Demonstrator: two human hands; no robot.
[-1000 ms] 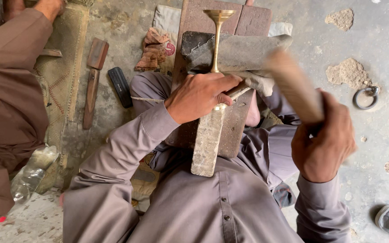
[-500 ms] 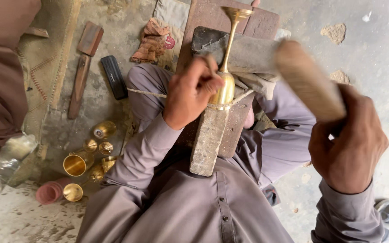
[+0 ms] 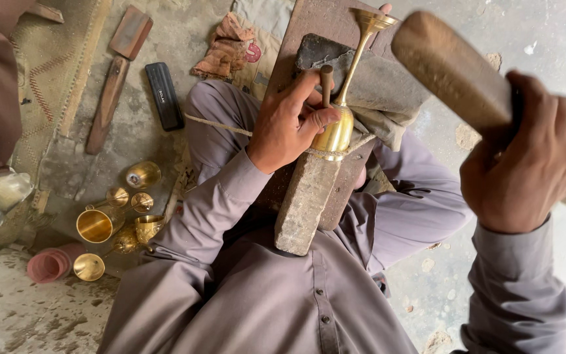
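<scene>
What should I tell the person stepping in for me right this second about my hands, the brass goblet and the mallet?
Left hand: grips the brass goblet by its cup, together with a thin punch-like tool, pressing it on the stone block across the lap.
Right hand: clenched on the wooden mallet, raised above and to the right of the goblet, not touching it.
Goblet: lies tilted, foot pointing away over the wooden board.
Done: a cluster of brass cups sits on the floor to the left; I cannot tell whether they are finished.
Left: the raised mallet has not landed.
</scene>
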